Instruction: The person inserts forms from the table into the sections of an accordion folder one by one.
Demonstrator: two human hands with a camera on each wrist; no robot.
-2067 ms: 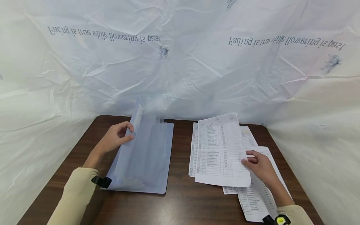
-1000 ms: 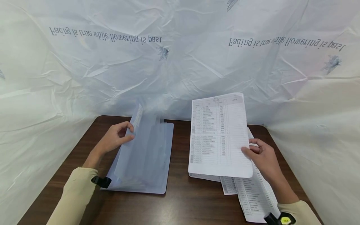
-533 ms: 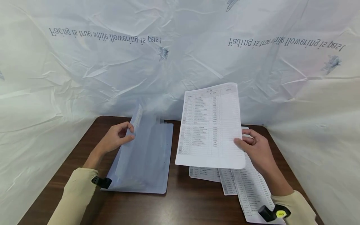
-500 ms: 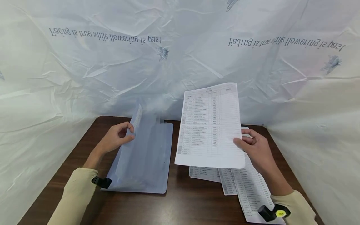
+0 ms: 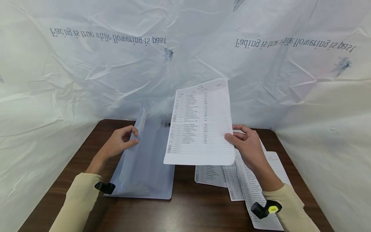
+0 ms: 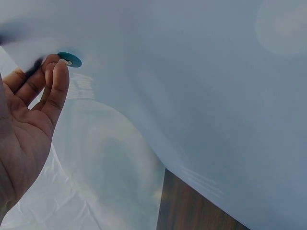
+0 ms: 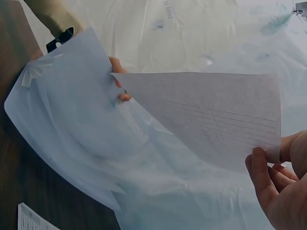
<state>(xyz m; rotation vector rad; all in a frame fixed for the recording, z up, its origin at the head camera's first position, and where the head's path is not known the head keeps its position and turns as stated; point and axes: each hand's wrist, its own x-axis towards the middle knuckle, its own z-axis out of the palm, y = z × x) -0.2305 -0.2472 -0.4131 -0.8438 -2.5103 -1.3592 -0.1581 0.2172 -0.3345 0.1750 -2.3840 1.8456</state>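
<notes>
**Above the dark brown wooden bench [image 5: 142,214], a white printed paper form [image 5: 200,125] held up at mid-air**

Nearest, pale yellow sleeves [image 5: 75,196] reach in from left and right, each with a black wrist device [image 5: 105,187]; the right one bears a yellow label [image 5: 273,209]. At near right, overlapping white printed sheets [image 5: 253,193] lie fanned on the bench, partly under the right arm.

At left, a translucent pale blue plastic folder [image 5: 156,180] lies with its cover raised. The left grip [image 5: 117,143] is clamped on that cover's edge, a small teal disc [image 6: 75,60] at the fingertips.

Right of it, the right grip [image 5: 249,146] pinches the form's right edge, thumb on the printed face. The form tilts upward, its near left corner overlapping the folder in the head view; whether they touch, I cannot tell.

Farthest, crinkled white plastic sheeting [image 5: 197,19] carries upside-down grey lettering [image 5: 107,36] and bluish flower prints [image 5: 167,54].
</notes>
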